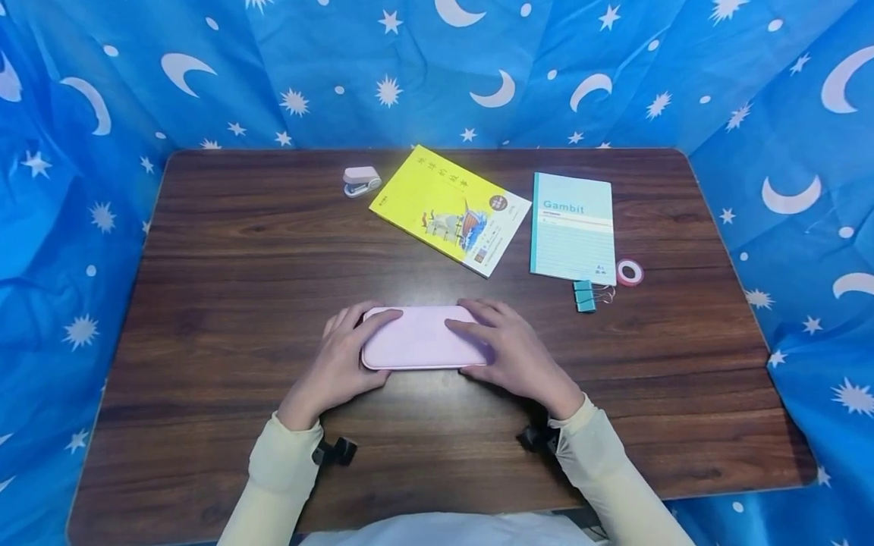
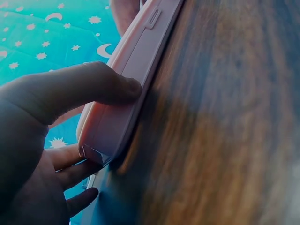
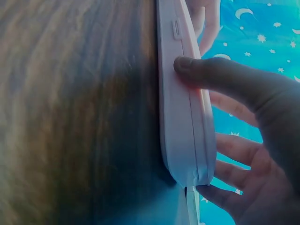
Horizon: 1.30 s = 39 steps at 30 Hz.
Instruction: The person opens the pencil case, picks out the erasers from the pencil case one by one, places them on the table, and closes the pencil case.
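Observation:
A closed pale pink pencil case (image 1: 423, 343) lies lengthwise near the middle of the table, in front of the person. My left hand (image 1: 339, 358) grips its left end, thumb along the near side and fingers over the top and around the end. At the right end my right hand (image 1: 517, 353) holds it the same way, with the index finger across the lid. Both wrist views show the case's near side, with a lid seam and a small latch (image 3: 176, 29) between the thumbs. Its far side is hidden.
Toward the back lie a pink and white stapler (image 1: 360, 179), a yellow book (image 1: 437, 201) and a pale green notebook (image 1: 572, 246). A teal binder clip (image 1: 584, 296) and a roll of tape (image 1: 620, 272) sit by the notebook's near edge. Blue patterned cloth (image 1: 410, 45) surrounds the table.

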### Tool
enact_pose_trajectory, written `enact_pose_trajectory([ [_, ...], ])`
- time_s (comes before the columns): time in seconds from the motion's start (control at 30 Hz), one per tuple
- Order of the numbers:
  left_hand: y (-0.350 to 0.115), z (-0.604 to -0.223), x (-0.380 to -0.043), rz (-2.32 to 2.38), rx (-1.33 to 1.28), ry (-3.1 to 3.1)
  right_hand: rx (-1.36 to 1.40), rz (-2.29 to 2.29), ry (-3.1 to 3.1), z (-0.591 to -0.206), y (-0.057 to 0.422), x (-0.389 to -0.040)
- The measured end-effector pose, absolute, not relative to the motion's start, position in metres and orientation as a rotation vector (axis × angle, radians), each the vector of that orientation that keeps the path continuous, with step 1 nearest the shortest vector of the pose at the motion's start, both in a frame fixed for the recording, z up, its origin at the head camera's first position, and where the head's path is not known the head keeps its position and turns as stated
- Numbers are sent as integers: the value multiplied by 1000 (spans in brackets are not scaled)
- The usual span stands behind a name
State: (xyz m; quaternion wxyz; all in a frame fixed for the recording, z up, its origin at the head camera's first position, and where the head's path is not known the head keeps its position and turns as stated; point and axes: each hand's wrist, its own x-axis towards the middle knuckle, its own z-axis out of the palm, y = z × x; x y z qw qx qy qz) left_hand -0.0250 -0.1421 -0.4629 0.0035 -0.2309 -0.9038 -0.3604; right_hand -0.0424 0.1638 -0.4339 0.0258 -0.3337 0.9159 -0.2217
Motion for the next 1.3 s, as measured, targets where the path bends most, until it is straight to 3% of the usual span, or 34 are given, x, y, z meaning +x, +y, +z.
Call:
enact_pose_trajectory([
  [0.27,-147,-460,-31,-1191,-763,-2782,-1127,-610,2854,-427,166,-54],
  [0.57,-152,-460,-34,-1214,-780,-2805,-1074,-904,2659,-421,175,-70],
  [0.87,-151,-470,-25,-1216,-577,-2819,-783,-1473,2477,-429,178,-80],
  [1.3,-148,-479,-17,-1280,-476,-2727,-344,-1634,2778,-428,165,-96],
])
